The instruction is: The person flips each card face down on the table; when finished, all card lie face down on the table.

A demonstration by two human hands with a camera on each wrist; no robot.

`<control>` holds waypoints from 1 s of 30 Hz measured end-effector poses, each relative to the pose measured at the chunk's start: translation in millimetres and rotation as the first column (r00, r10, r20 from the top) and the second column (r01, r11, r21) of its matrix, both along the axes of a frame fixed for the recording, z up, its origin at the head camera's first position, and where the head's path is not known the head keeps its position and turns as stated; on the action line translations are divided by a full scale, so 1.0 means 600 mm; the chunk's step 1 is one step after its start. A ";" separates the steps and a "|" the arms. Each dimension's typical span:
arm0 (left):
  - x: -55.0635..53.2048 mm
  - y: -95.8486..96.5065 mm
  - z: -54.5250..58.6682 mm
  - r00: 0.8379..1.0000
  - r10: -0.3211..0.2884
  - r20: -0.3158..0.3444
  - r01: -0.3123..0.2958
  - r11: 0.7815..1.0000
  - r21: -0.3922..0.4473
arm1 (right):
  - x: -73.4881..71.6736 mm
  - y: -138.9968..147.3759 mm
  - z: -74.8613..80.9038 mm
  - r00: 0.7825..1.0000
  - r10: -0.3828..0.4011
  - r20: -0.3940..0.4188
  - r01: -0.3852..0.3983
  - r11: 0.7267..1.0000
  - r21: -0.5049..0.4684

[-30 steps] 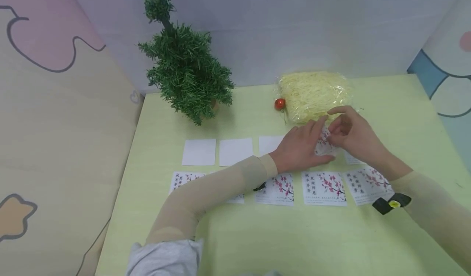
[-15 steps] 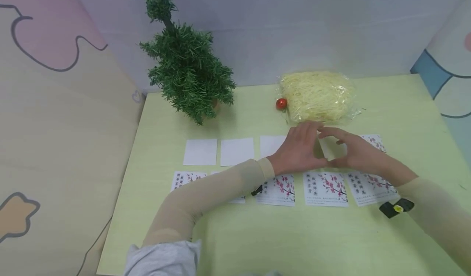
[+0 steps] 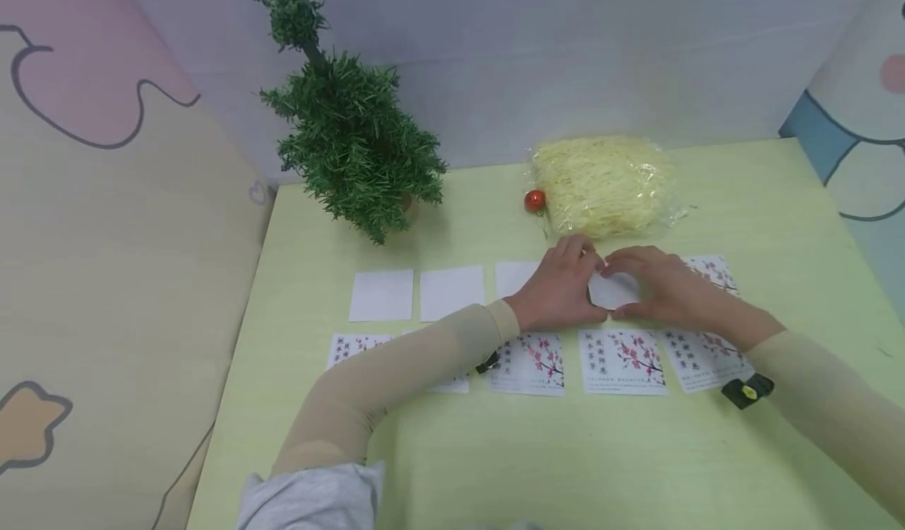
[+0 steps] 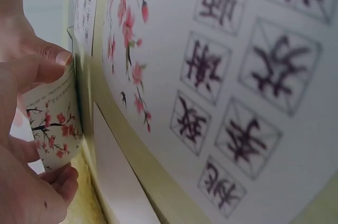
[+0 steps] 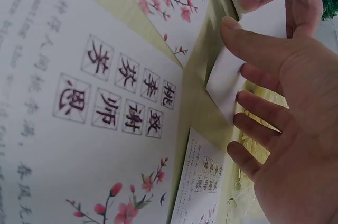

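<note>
A card (image 3: 613, 290) is held between both hands above the table, its blank white side facing the head camera. Its blossom print (image 4: 55, 129) shows from beneath in the left wrist view. My left hand (image 3: 562, 286) grips the card's left edge, thumb near and fingers far. At the opposite edge, my right hand (image 3: 661, 286) holds it between thumb and fingers. The right wrist view shows the right thumb (image 5: 253, 42) on the near edge, with fingertips spread along the card's other side. Below the hands lie printed cards, one of them a blossom card (image 3: 622, 363).
Face-down white cards (image 3: 382, 295) form a back row left of the hands; a printed card (image 3: 714, 271) lies partly under the right arm. Behind are a bag of pale yellow shreds (image 3: 604, 184), a red ball ornament (image 3: 535, 201) and a small artificial tree (image 3: 357, 137).
The card between my hands has turned from its printed side, through nearly edge-on, to its blank side facing up. My right hand has lowered and now spans the card's right edge.
</note>
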State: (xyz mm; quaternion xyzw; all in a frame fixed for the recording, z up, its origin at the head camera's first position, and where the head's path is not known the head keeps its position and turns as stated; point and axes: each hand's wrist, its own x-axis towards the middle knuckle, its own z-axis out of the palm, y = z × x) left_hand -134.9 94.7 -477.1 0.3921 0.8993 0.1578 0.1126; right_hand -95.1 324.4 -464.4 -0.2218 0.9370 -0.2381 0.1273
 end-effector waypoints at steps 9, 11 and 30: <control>-0.006 -0.012 0.001 0.996 -0.078 -0.039 0.073 0.989 -0.128 | -0.001 -0.001 0.007 0.995 0.022 -0.094 -0.015 0.997 0.074; -0.008 -0.012 0.000 0.994 -0.094 -0.051 0.085 0.985 -0.151 | -0.002 -0.001 0.008 0.994 0.029 -0.105 -0.020 0.996 0.084; 0.003 -0.009 0.002 0.987 -0.108 -0.123 0.096 0.990 -0.101 | -0.006 0.025 0.021 0.994 0.018 -0.107 -0.007 0.995 0.100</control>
